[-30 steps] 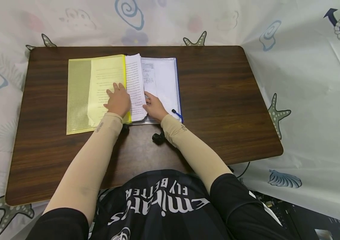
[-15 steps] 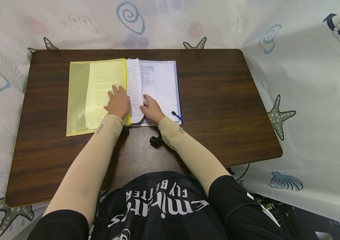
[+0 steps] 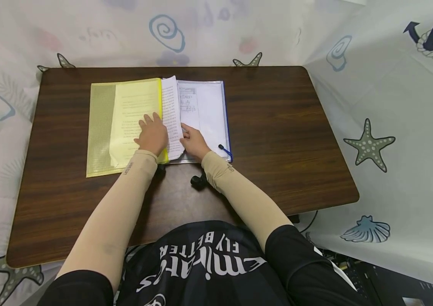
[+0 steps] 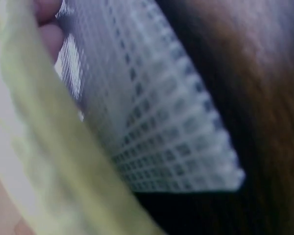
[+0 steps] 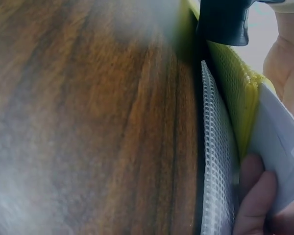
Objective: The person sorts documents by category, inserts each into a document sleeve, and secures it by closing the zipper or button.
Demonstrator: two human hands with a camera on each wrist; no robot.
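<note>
Table [image 3: 277, 127]: hands' hold on sheets [image 3: 172, 117] unchanged.

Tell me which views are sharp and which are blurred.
Head view: sharp and evenly lit, table edges bowed by the wide lens. Left wrist view: heavily blurred, too close to the mesh folder. Right wrist view: wood soft in the foreground, yellow folder edge clearer.

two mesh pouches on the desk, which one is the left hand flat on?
The yellow pouch, on the left, with the left hand resting on it. The clear blue-edged pouch lies to its right, by the right hand.
</note>
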